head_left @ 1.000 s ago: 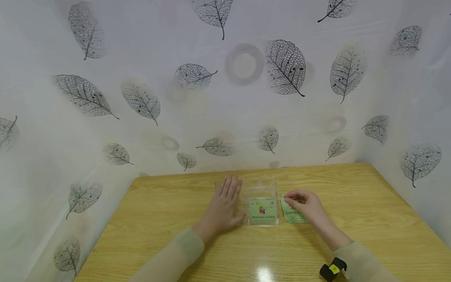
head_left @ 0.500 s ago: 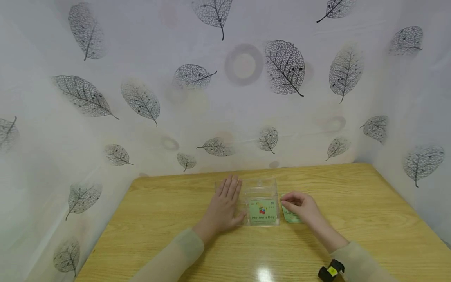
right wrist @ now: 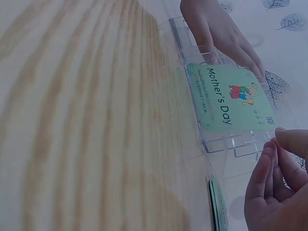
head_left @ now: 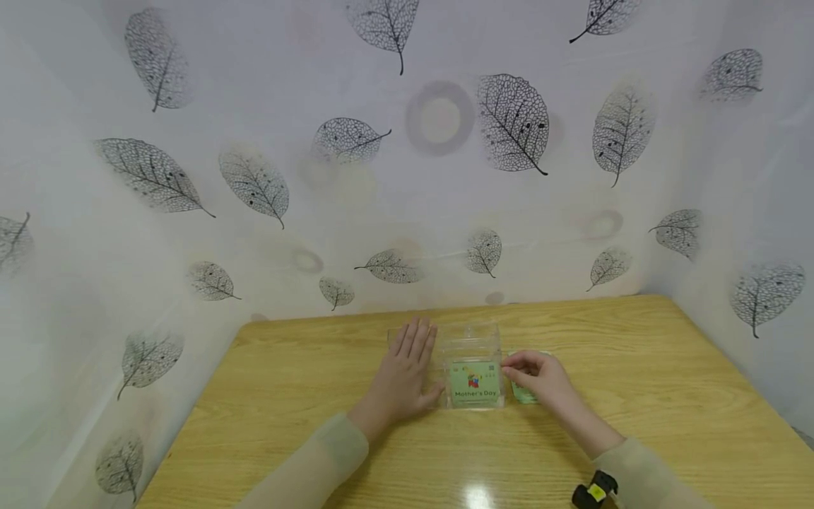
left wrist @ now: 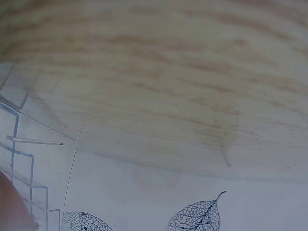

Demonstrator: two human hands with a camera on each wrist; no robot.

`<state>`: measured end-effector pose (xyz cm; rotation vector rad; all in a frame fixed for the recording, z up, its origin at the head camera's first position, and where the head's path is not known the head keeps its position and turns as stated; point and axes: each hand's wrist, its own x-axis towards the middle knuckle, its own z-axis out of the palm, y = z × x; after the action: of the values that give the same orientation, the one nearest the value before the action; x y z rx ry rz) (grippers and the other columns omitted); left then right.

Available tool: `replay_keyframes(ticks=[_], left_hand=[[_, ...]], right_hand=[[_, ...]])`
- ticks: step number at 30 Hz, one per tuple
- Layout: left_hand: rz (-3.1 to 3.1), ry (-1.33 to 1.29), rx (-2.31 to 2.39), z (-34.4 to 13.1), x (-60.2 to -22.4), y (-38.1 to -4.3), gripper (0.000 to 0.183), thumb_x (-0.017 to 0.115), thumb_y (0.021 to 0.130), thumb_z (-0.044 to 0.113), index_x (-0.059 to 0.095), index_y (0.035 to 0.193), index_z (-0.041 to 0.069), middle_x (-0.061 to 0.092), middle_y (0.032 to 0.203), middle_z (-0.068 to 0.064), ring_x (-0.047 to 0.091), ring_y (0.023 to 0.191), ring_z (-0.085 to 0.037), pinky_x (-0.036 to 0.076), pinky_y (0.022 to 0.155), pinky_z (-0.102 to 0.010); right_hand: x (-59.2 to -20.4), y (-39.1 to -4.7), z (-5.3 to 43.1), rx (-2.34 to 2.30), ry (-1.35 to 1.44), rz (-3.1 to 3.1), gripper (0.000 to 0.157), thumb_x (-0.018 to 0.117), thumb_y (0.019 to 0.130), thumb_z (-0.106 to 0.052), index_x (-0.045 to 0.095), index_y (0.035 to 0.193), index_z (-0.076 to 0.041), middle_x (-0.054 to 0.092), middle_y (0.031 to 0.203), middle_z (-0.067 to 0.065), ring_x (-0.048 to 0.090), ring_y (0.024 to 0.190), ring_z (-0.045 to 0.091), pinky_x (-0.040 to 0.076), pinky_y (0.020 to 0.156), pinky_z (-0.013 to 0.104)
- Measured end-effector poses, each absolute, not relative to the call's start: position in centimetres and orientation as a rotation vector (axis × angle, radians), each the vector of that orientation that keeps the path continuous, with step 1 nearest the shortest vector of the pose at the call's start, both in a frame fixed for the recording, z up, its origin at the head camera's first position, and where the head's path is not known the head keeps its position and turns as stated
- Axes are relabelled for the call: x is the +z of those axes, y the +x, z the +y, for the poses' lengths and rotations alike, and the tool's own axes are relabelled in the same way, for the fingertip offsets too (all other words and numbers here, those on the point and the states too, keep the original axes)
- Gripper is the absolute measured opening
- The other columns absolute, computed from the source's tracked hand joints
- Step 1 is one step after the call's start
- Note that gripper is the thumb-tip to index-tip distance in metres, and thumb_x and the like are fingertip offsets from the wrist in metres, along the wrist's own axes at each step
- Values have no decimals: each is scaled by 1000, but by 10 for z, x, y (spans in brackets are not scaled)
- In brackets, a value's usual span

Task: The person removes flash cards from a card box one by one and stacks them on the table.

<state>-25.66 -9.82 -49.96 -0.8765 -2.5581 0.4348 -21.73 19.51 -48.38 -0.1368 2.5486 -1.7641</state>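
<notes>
A clear plastic stepped rack [head_left: 469, 341] stands mid-table, and a green "Mother's Day" card [head_left: 475, 394] leans upright at its front. My left hand [head_left: 400, 375] lies along the rack's left side, fingers straight, thumb at its lower left edge. In the left wrist view only a blurred bit of a finger [left wrist: 12, 207] shows beside the clear steps. My right hand [head_left: 543, 378] has thumb and fingertips closed together by the rack's right edge, right at the card's corner in the right wrist view. Nothing shows between them. Below this hand lies a small stack of green cards [right wrist: 216, 207], partly hidden.
The wooden table [head_left: 305, 367] ends at the back against a white curtain [head_left: 407, 177] printed with dark leaves. A black strapped device [head_left: 594, 490] sits at the right sleeve, close over the table.
My right hand has slid left from over the green card stack to the rack's right edge, covering more of the stack's print. The left hand and the rack have stayed put.
</notes>
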Motion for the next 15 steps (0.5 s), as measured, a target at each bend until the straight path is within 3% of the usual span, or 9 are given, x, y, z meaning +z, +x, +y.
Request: replay_keyframes(ticks=[15], left_hand=[[-2538,-865,449,-97,-499,-256,101,45,100,69,20,168,-1,24,175,-23,28,162,-39,24,135,-47]], right_hand=[[-489,-219,194,-1719,-152,2591,21,73,100,-9,75,115,6,78,109,17,62,83,4,55,72,21]])
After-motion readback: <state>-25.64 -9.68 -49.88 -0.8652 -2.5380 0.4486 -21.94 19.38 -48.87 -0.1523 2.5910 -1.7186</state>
